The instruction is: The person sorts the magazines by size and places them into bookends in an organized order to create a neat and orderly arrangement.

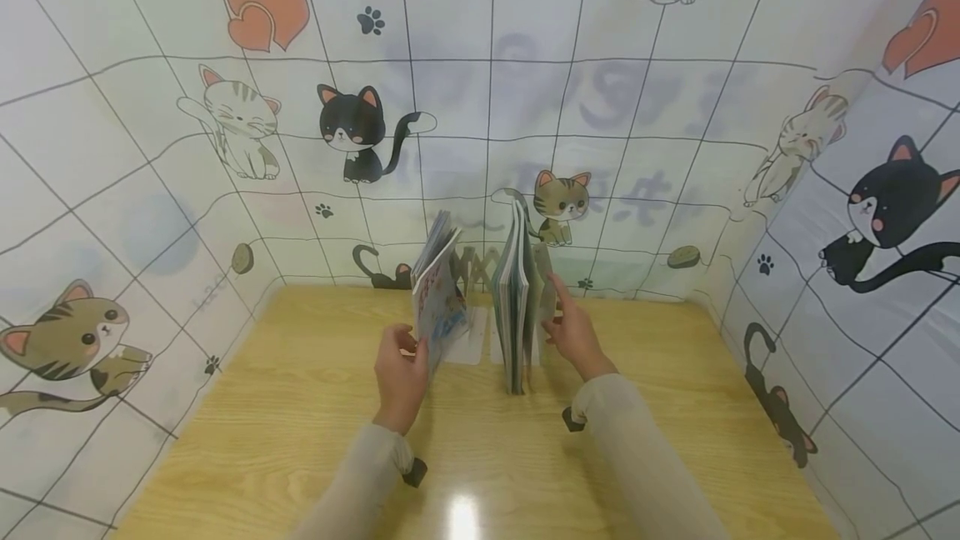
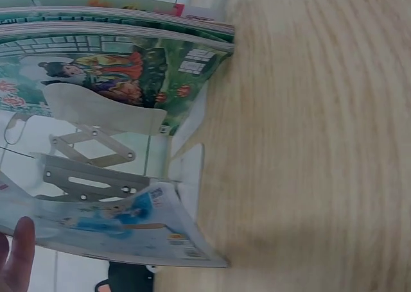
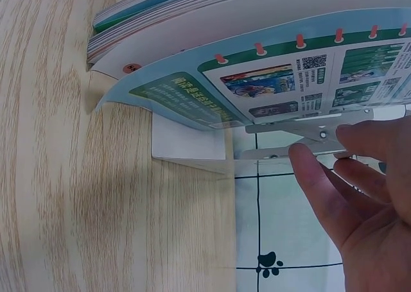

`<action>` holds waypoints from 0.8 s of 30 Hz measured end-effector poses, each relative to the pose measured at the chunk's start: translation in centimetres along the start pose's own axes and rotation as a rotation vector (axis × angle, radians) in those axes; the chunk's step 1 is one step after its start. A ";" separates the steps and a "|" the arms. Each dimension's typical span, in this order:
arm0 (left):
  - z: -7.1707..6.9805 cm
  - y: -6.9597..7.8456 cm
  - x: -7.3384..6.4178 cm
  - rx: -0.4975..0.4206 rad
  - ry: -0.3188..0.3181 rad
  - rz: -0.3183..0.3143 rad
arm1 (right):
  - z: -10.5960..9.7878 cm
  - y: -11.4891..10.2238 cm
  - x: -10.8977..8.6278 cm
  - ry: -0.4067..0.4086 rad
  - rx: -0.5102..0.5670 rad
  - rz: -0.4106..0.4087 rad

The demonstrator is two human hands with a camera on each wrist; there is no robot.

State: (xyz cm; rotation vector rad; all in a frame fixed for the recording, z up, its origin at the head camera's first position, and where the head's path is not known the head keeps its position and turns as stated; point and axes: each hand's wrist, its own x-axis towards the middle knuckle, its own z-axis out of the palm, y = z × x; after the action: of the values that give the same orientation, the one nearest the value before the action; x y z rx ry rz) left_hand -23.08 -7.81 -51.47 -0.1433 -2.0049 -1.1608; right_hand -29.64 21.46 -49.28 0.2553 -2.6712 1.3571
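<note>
My left hand (image 1: 401, 373) holds the near edge of a few thin picture booklets (image 1: 442, 290), its thumb against the illustrated cover. These booklets lean slightly on the left side of an expandable metal bookend (image 2: 93, 147) with crisscross arms and white base plates (image 3: 186, 138). Against its other side stands an upright stack of booklets (image 1: 513, 298); one outer cover (image 3: 173, 93), blue and green, bows outward. My right hand (image 1: 577, 336) is at the bookend's right end, thumb and forefinger pinching the end plate beside the stack. The bookend's middle is partly hidden behind the booklets in the head view.
Everything stands on a light wooden table (image 1: 315, 423). White cloth walls (image 1: 465, 107) with grid lines and cartoon cats rise at the back and both sides. A small dark wrist device (image 1: 415, 473) shows at the left sleeve, another (image 1: 573, 419) at the right.
</note>
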 end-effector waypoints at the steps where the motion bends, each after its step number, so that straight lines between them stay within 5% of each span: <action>1: 0.0 -0.1 -0.1 0.006 -0.006 -0.008 | 0.0 0.0 0.0 0.001 0.002 0.002; 24: 2.0 -0.9 0.4 0.082 -0.009 -0.053 | 0.1 0.1 0.1 -0.007 0.014 0.015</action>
State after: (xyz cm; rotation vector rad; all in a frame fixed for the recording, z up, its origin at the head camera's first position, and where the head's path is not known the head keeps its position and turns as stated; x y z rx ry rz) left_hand -24.92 -6.94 -52.35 -0.0541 -2.0717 -1.1102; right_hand -29.75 21.44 -49.37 0.2425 -2.6754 1.3829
